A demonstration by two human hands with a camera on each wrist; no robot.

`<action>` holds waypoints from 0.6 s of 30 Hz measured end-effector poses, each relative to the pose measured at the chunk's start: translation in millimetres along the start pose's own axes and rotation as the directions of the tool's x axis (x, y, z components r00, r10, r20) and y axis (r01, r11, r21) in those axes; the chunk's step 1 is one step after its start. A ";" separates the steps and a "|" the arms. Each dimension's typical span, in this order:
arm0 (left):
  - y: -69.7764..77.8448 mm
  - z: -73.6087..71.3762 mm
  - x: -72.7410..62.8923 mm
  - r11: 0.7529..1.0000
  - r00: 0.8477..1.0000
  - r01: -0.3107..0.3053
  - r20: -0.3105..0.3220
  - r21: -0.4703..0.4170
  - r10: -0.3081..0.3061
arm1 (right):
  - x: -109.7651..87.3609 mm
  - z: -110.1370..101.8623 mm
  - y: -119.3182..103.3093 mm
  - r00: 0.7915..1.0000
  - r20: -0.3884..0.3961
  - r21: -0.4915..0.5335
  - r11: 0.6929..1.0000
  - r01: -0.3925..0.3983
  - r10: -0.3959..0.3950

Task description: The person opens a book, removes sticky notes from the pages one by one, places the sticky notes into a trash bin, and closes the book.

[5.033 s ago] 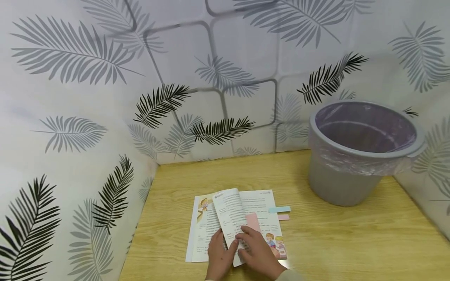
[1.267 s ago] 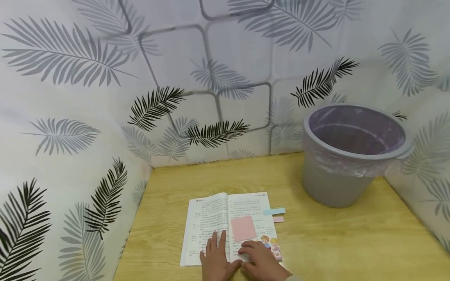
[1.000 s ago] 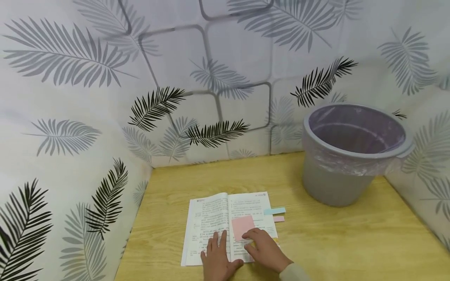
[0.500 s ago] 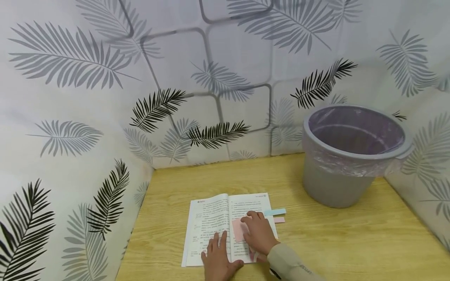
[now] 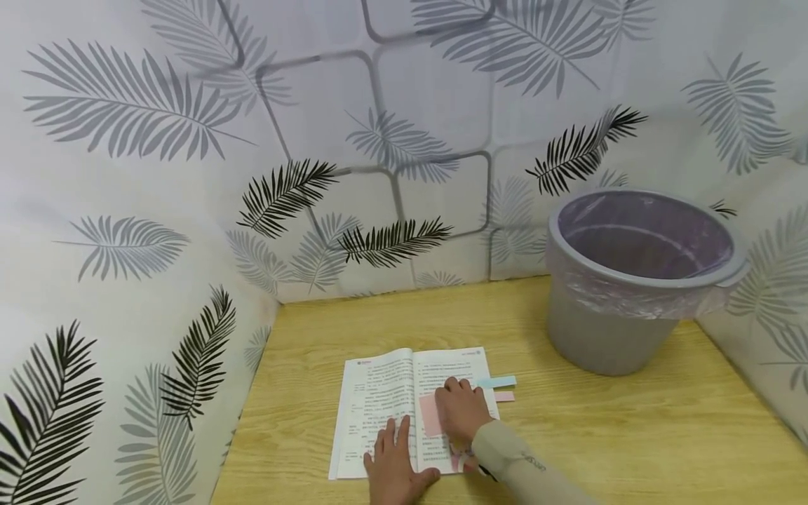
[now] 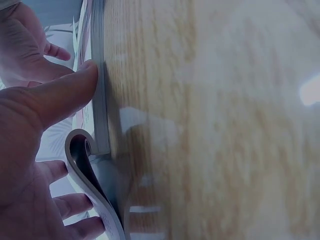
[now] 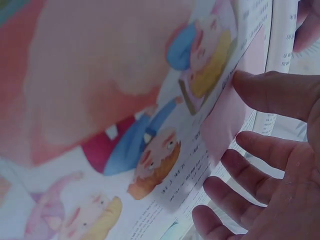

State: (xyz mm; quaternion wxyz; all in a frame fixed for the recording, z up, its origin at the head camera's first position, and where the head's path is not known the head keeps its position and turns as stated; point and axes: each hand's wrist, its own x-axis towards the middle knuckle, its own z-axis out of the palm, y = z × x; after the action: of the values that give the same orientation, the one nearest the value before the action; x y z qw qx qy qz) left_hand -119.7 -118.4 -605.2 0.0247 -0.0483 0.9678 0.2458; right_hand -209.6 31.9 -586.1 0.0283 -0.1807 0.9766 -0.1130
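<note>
An open book (image 5: 379,386) lies on the wooden table with printed text on both pages. A pink sticky note (image 5: 431,414) sits on its right page. My left hand (image 5: 393,463) presses the lower part of the left page with spread fingers; in the left wrist view its thumb (image 6: 67,92) lies along the book's bottom edge. My right hand (image 5: 463,412) covers the right part of the note. The right wrist view shows the right thumb (image 7: 275,92) and fingertips at the note, apart from each other, with cartoon children (image 7: 145,160) printed on the page below.
A blue tab (image 5: 501,381) and a pink tab (image 5: 505,396) stick out of the book's right side. A grey bin (image 5: 606,330) with a clear plastic liner stands at the back right. Leaf-patterned sheeting (image 5: 442,196) encloses the table's back and sides.
Pages have been turned over to the left, baring the whole pink note. The right hand has moved up from the page's bottom onto the note. The left hand has flattened on the left page.
</note>
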 end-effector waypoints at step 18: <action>8.1 11.0 -4.8 1.000 1.000 0.013 0.020 -0.008 -0.013 | -13.6 9.8 19.1 0.997 -0.072 0.087 0.996 0.026 -0.019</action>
State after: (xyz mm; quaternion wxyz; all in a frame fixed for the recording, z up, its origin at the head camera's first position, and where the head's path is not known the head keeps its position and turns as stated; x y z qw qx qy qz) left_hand -115.5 -105.6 -610.6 0.0359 -0.0521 0.9661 0.2503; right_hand -202.6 52.1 -599.8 0.0003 -0.1861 0.9690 -0.1623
